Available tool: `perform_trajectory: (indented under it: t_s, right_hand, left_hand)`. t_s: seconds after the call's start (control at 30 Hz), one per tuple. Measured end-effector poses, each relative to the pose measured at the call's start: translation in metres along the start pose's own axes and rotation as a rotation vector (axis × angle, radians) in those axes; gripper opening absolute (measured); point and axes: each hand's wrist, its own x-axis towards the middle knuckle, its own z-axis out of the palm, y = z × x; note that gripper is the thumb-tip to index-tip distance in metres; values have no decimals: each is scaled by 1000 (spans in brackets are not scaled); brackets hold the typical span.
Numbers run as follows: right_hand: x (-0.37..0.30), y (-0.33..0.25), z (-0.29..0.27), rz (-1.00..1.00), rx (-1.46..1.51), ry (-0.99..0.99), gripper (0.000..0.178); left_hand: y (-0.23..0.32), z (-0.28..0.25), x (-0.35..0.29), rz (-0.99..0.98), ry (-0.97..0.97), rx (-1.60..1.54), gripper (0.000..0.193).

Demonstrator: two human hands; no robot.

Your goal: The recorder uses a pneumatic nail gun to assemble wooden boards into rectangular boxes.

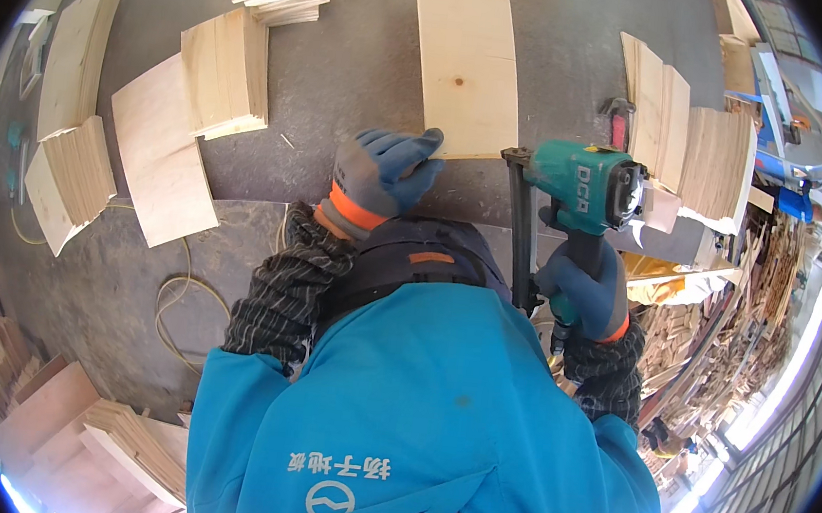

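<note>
Nailing is in hand: the left hand (379, 177) presses its fingers flat on the pine board (465, 61) at the surface's near edge; the right hand (589, 290) grips the teal nail gun (573, 188) beside it. Next, I judge, the nose must meet the board edge.

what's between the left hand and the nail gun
In the head view, the near end of the long pale wooden board lies between the left hand and the green nail gun. The hand rests on its corner.
</note>
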Motion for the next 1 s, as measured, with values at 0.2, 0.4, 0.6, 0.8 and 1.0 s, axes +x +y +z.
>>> perform_trajectory:
  t_s: [0.2, 0.4, 0.6, 0.8, 1.0]
  right_hand:
    - [3, -1, 7, -24, 17, -10, 42]
    - [2, -8, 9, 6, -15, -20, 44]
    - [3, -5, 7, -34, -23, -8, 42]
    - [-4, 10, -20, -49, 46, 106, 47]
    - [-5, 16, -40, -113, 148, 145, 67]
  left_hand:
    - [0, 2, 3, 14, 12, 4, 32]
    - [-1, 2, 0, 4, -8, 8, 32]
    - [-1, 3, 0, 10, 4, -1, 30]
    - [2, 1, -1, -18, -3, -9, 29]
    - [7, 0, 2, -68, -21, -23, 28]
